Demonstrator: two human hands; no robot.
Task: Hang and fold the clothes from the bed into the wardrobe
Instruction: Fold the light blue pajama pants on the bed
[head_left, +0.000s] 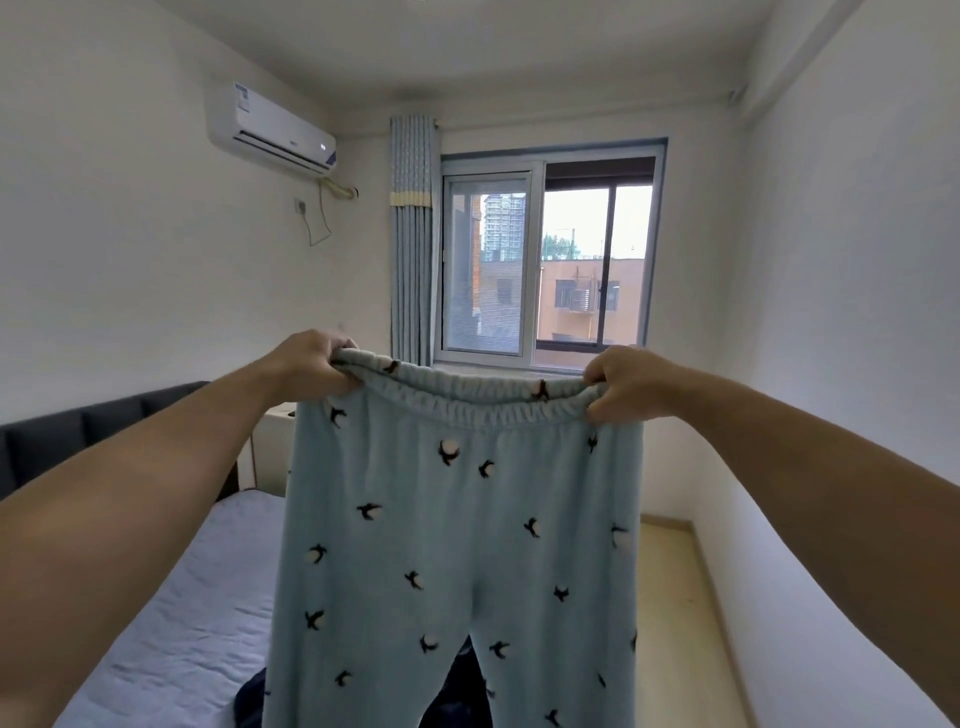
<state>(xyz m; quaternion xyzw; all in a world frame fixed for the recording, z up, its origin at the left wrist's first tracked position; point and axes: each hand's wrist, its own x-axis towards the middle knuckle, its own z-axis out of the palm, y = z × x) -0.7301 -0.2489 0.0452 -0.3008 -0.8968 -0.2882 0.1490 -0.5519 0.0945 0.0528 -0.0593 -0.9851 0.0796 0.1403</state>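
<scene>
Aloft, light-blue patterned trousers (457, 545) hang by their waistband; left hand (306, 366) and right hand (631, 384) each have fingers clenched on one end. Below lies the bed (171, 623); dark clothing (462, 686) shows between the legs.

Air conditioner (270, 130) at 10 o'clock, high on left wall. Socket (300, 206) below it, cord hanging. Window (550, 254) at 1 o'clock, buildings beyond. Blue curtain (411, 244) gathered at window's left edge. Nightstand (272, 447) at 8 o'clock. Wooden floor (670, 623) at 5 o'clock.

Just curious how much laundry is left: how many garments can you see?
2: blue pants held up by the left hand and right hand; a dark garment on the bed behind them. Others may be hidden.
</scene>
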